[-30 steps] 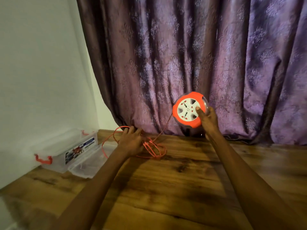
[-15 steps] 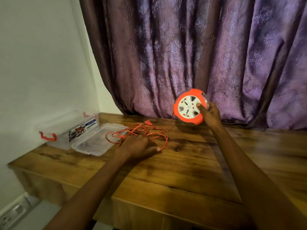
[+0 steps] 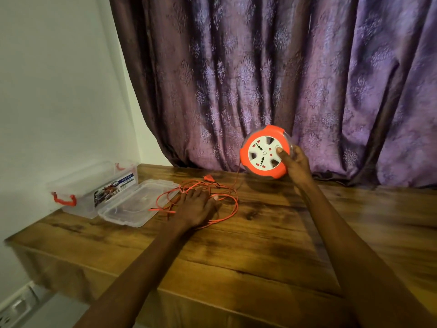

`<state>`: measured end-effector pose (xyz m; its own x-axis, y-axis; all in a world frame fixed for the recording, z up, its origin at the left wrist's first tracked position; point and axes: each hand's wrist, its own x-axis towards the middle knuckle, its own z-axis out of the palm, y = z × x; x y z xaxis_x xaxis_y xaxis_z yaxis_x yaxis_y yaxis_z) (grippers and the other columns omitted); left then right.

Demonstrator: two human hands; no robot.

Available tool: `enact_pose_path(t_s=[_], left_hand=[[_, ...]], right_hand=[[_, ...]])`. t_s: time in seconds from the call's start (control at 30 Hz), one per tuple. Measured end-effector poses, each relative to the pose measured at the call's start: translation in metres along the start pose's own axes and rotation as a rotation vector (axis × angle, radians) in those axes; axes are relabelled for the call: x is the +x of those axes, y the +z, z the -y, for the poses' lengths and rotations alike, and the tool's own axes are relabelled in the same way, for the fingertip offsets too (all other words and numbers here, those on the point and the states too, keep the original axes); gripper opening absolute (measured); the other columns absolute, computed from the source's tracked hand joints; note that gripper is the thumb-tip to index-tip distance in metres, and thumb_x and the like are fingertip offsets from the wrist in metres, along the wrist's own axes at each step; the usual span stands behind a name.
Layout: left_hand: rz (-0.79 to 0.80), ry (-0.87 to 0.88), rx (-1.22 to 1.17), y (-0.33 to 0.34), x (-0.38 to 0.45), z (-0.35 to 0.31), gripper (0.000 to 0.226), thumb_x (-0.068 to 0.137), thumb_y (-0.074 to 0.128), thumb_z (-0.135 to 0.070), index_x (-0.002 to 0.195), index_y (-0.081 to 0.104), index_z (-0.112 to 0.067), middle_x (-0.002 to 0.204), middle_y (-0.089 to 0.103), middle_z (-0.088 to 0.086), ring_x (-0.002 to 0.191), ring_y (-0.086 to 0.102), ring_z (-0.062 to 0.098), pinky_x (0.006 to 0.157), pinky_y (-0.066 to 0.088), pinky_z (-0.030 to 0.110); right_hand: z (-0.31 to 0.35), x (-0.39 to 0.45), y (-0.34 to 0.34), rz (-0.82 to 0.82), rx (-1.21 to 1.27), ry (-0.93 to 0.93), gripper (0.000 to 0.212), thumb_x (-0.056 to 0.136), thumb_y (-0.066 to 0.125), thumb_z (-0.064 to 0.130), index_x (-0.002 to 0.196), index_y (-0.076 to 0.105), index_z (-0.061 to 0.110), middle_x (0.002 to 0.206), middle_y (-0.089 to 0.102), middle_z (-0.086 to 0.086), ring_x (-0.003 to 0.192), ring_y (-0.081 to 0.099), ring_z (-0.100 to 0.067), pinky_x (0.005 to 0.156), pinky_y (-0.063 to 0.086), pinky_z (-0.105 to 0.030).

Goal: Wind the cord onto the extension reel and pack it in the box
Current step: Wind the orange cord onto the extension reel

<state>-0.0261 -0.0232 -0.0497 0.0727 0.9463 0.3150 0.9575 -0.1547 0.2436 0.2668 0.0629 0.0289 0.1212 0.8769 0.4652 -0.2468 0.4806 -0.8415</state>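
My right hand grips the round orange and white extension reel by its right side, thumb on the white socket face, holding it upright just above the wooden table. A thin strand runs from the reel down to a loose tangle of orange cord on the table. My left hand lies flat, palm down, on that tangle. The cord's orange plug sits at the far edge of the pile. A clear plastic box with red latches stands at the far left, its clear lid beside it.
A purple patterned curtain hangs right behind the table and the reel. A white wall borders the left side. The table's front edge runs below my forearms, and a wall socket shows at the bottom left.
The view has tilted down, showing the table's front edge. My left hand has drawn back from the far edge and now lies on the cord pile. The reel stays in my right hand.
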Motion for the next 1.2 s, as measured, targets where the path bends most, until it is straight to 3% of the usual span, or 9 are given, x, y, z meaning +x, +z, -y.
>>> enact_pose_path(t_s=[0.17, 0.33, 0.43, 0.6, 0.73, 0.97, 1.07, 1.13, 1.2], left_hand=[[0.016, -0.046, -1.014, -0.018, 0.036, -0.061, 0.019, 0.1, 0.055, -0.03, 0.096, 0.067, -0.017, 0.088, 0.073, 0.006, 0.071, 0.068, 0.014, 0.065, 0.054, 0.022], [0.155, -0.169, -1.48, -0.004, 0.076, -0.112, 0.017, 0.097, 0.059, -0.031, 0.107, 0.064, -0.017, 0.094, 0.072, -0.001, 0.082, 0.067, 0.017, 0.082, 0.057, 0.033], [0.052, -0.179, -1.712, 0.006, 0.088, -0.131, 0.022, 0.096, 0.062, -0.023, 0.116, 0.063, -0.017, 0.095, 0.073, 0.002, 0.08, 0.069, 0.012, 0.063, 0.059, 0.025], [-0.091, -0.198, -1.699, 0.022, 0.105, -0.138, 0.035, 0.091, 0.067, -0.024, 0.126, 0.062, -0.021, 0.12, 0.07, 0.003, 0.108, 0.066, 0.018, 0.071, 0.058, 0.032], [-0.134, -0.18, -1.658, 0.029, 0.12, -0.136, 0.036, 0.091, 0.068, -0.029, 0.127, 0.062, -0.024, 0.119, 0.07, 0.0, 0.106, 0.065, 0.017, 0.072, 0.056, 0.031], [-0.134, -0.111, -1.668, 0.047, 0.136, -0.14, 0.027, 0.091, 0.069, -0.023, 0.117, 0.067, -0.016, 0.108, 0.073, 0.013, 0.094, 0.067, 0.029, 0.08, 0.055, 0.045], [-0.149, -0.11, -1.682, 0.055, 0.14, -0.143, 0.026, 0.089, 0.071, -0.021, 0.115, 0.069, -0.019, 0.109, 0.067, 0.016, 0.095, 0.058, 0.031, 0.087, 0.047, 0.056], [-0.21, -0.077, -1.629, 0.059, 0.142, -0.145, 0.026, 0.088, 0.072, -0.021, 0.113, 0.071, -0.022, 0.108, 0.069, 0.014, 0.095, 0.058, 0.03, 0.092, 0.047, 0.057], [-0.273, -0.033, -1.567, 0.061, 0.144, -0.146, 0.025, 0.087, 0.073, -0.021, 0.112, 0.071, -0.022, 0.109, 0.071, 0.016, 0.095, 0.062, 0.03, 0.095, 0.049, 0.056]], right_hand=[[-0.01, 0.005, -0.007, -0.015, 0.05, 0.033, 0.035, 0.09, 0.071, 0.016, 0.123, 0.064, 0.007, 0.11, 0.073, -0.007, 0.092, 0.069, -0.015, 0.081, 0.06, -0.034], [-0.017, 0.007, -0.013, -0.001, 0.114, 0.106, 0.038, 0.091, 0.07, 0.017, 0.127, 0.063, 0.006, 0.112, 0.074, -0.009, 0.091, 0.071, -0.018, 0.075, 0.061, -0.034], [-0.021, 0.009, -0.014, -0.017, 0.087, 0.071, 0.043, 0.093, 0.066, 0.011, 0.135, 0.056, 0.007, 0.118, 0.07, -0.009, 0.098, 0.068, -0.018, 0.076, 0.06, -0.028], [-0.019, 0.015, -0.034, 0.079, -0.772, -0.419, 0.065, 0.09, 0.064, 0.015, 0.15, 0.04, 0.014, 0.148, 0.041, -0.016, 0.136, 0.037, -0.025, 0.115, 0.034, -0.036], [-0.015, 0.012, -0.034, 0.177, -1.338, -0.715, 0.05, 0.085, 0.064, 0.019, 0.133, 0.06, 0.035, 0.14, 0.051, -0.006, 0.129, 0.045, -0.031, 0.097, 0.042, -0.044], [-0.017, 0.017, -0.027, 0.191, -1.641, -0.582, 0.056, 0.08, 0.039, 0.039, 0.134, 0.055, 0.045, 0.129, 0.059, -0.01, 0.116, 0.053, -0.034, 0.089, 0.038, -0.045], [-0.028, 0.019, -0.022, 0.079, -1.702, -0.462, 0.055, 0.082, 0.053, 0.044, 0.136, 0.05, 0.046, 0.116, 0.068, -0.009, 0.107, 0.055, -0.033, 0.086, 0.037, -0.044], [-0.031, 0.023, -0.012, -0.101, -1.51, -0.191, 0.059, 0.079, 0.061, 0.058, 0.135, 0.051, 0.041, 0.106, 0.072, -0.011, 0.103, 0.062, -0.033, 0.085, 0.043, -0.041], [-0.025, 0.027, 0.004, -0.231, -0.837, 0.215, 0.058, 0.079, 0.067, 0.06, 0.126, 0.061, 0.025, 0.092, 0.075, -0.009, 0.083, 0.072, -0.029, 0.069, 0.052, -0.031]])
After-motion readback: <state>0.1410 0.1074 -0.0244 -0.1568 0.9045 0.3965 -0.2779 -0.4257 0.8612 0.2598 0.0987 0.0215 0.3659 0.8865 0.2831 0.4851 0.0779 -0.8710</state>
